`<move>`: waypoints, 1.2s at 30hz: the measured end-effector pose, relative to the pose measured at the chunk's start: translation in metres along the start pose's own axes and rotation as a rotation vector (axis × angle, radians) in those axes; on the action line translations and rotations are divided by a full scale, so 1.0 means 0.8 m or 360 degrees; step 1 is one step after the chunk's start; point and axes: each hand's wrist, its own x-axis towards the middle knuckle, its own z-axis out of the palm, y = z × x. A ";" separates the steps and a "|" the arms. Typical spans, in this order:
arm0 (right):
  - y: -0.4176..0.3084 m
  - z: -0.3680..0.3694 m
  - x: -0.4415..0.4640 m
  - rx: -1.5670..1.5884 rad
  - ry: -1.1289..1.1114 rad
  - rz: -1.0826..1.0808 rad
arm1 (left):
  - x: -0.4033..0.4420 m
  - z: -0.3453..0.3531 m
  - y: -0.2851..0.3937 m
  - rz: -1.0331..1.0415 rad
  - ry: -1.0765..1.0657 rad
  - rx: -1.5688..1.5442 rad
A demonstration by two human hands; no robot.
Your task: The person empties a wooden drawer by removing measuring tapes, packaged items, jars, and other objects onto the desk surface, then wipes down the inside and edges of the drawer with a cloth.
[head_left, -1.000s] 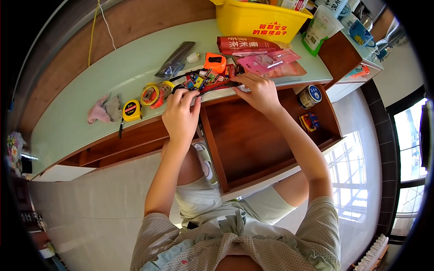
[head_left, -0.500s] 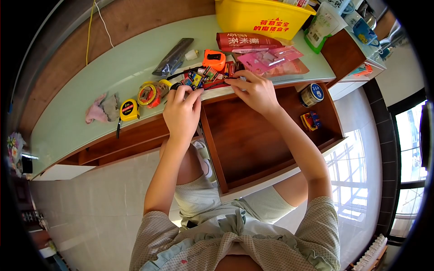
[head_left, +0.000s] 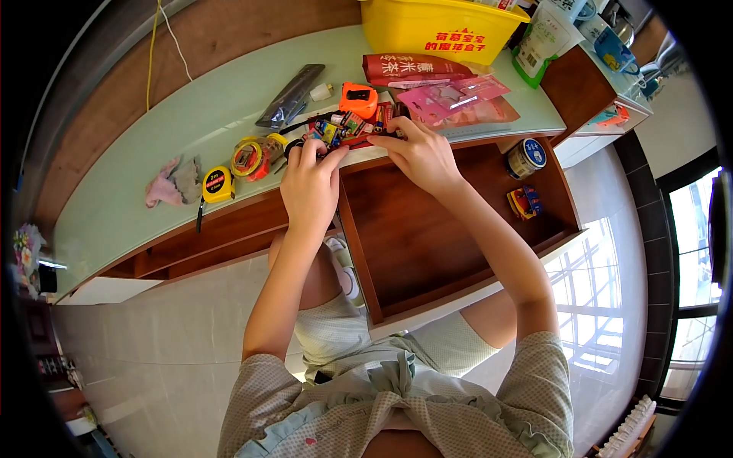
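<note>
Left hand (head_left: pixel 311 183) and right hand (head_left: pixel 424 159) are bending their fingers toward a thin dark strip (head_left: pixel 356 144) at the frame's upper centre; from here I can't tell whether either is gripping it. Small battery-like pieces (head_left: pixel 351 124) are lying heaped just beyond. Right of centre, an open drawer (head_left: pixel 427 229) is holding a blue-topped jar (head_left: pixel 527 159) and a small colourful pack (head_left: pixel 524 202). At the top, a yellow bin (head_left: pixel 405 30) is holding packages (head_left: pixel 498 4).

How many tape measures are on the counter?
2 for sure: a yellow one left of the left hand, an orange one behind the small-item pile. The round red-yellow thing is unclear; more may be hidden.
</note>
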 end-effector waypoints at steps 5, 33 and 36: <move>-0.003 -0.006 -0.005 0.0091 0.0158 0.0015 | -0.001 -0.006 0.006 -0.0013 0.0052 -0.0019; 0.147 -0.143 -0.280 -0.0087 -0.0794 0.0904 | -0.050 0.155 0.245 0.0792 -0.0846 -0.0730; 0.177 -0.152 -0.295 -0.0127 -0.0674 0.1063 | -0.053 0.185 0.271 0.0845 -0.0898 -0.0733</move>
